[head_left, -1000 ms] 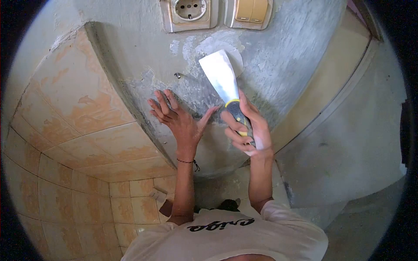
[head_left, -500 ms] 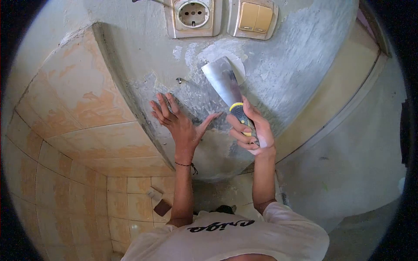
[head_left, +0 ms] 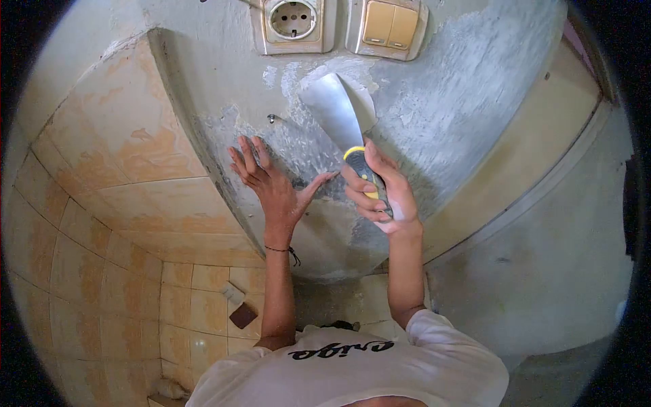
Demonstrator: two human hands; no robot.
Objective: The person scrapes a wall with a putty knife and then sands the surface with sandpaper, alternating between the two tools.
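Note:
My right hand [head_left: 383, 186] is wrapped round the black and yellow handle of a putty knife [head_left: 333, 107]. Its wide metal blade points up and left, over a patch of white filler [head_left: 365, 108] on the grey wall [head_left: 434, 129]. My left hand [head_left: 274, 186] rests against the wall to the left of the knife, fingers spread and thumb stretched toward the right. A small metal screw or hook [head_left: 271, 119] sticks out of the wall just above the left fingertips. Scraped, mottled plaster surrounds both hands.
Above the filler are a wall socket [head_left: 293, 24] and a double light switch [head_left: 388, 27]. Orange-patterned tiles [head_left: 149, 149] cover the left side, meeting the plaster at a raised edge. On the tiled floor lie a brown block [head_left: 243, 315] and a pale piece [head_left: 232, 293].
The putty knife and my right hand have shifted slightly up and left, and the blade is turned a little differently. My left hand stays flat on the wall.

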